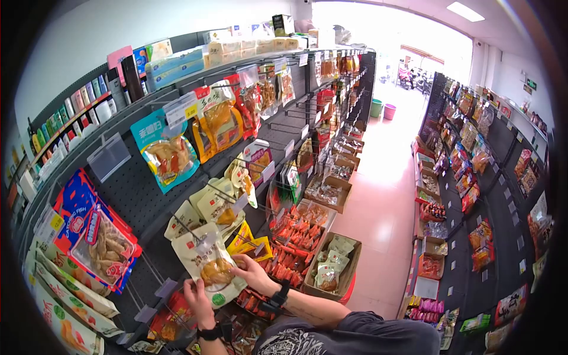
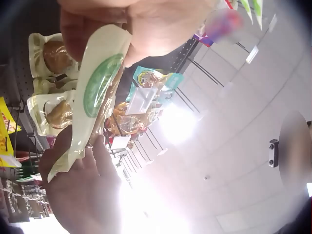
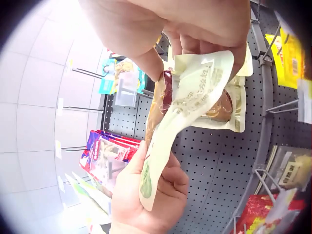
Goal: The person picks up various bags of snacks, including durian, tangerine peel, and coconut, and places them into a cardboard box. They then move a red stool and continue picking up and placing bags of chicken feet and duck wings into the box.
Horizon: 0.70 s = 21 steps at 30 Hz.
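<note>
A cream snack pouch [image 1: 204,260] with a clear window showing brown food and a green round mark is held up in front of the shelf. The left hand [image 1: 200,303] pinches its lower left edge; the right hand [image 1: 255,274] grips its right edge. From the left wrist view the pouch [image 2: 97,83] is seen side-on, between the left hand [image 2: 151,29] and the right hand [image 2: 85,190]. In the right wrist view the pouch [image 3: 187,97] is bent, with the right hand [image 3: 180,24] above and the left hand [image 3: 151,195] below. Similar pouches [image 1: 216,204] hang behind it.
Blue-and-red bags [image 1: 97,236] hang at the left, a teal bag [image 1: 167,151] above. Yellow packets [image 1: 255,245] hang just behind the right hand. A cardboard box [image 1: 331,291] of pouches stands at the right of red packets [image 1: 296,234]. An aisle floor [image 1: 378,219] runs between shelves.
</note>
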### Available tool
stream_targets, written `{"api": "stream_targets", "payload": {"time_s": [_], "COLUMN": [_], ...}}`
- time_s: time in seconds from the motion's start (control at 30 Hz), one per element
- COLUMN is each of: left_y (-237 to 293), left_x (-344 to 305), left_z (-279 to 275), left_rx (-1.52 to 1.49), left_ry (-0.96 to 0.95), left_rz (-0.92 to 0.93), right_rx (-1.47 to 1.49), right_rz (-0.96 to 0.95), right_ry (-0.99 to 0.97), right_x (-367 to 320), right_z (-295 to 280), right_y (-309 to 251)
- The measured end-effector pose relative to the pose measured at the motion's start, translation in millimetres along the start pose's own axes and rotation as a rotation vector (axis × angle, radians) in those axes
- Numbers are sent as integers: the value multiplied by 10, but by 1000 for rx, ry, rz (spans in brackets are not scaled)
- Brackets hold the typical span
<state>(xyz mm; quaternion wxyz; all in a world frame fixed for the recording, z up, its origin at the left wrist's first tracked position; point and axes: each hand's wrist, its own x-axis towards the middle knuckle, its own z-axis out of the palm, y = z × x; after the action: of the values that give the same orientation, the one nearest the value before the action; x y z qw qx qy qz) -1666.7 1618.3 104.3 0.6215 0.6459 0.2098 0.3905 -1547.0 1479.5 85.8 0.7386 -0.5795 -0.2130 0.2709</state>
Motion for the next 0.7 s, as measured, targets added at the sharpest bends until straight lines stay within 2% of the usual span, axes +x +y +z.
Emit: {"api": "stream_targets", "payload": {"time_s": [0.17, 0.23, 0.37, 0.5, 0.57, 0.63, 0.67, 0.7], "left_y": [23, 63, 177, 212, 201, 34, -65, -175], "left_x": [-229, -299, -431, -611, -695, -782, -858, -908], "left_z": [127, 220, 396, 573, 658, 740, 775, 820], "left_rx": [5, -73, -203, -139, -105, -116, -105, -99], "left_ry": [-22, 50, 75, 123, 146, 156, 137, 114], "left_rz": [-35, -21, -53, -42, -54, -98, -128, -153], "right_rx": [68, 61, 138, 149, 184, 127, 123, 71], "right_rz": [-44, -43, -62, -95, -51, -2, 94, 88], "right_ry": [5, -44, -75, -109, -169, -173, -185, -186], "right_x": [-169, -181, -226, -249, -269, -283, -325, -346], "right_z": [-136, -195, -316, -506, -620, -772, -885, -1017], "right_y": [-155, -212, -258, -269, -289, -245, -263, -161]}}
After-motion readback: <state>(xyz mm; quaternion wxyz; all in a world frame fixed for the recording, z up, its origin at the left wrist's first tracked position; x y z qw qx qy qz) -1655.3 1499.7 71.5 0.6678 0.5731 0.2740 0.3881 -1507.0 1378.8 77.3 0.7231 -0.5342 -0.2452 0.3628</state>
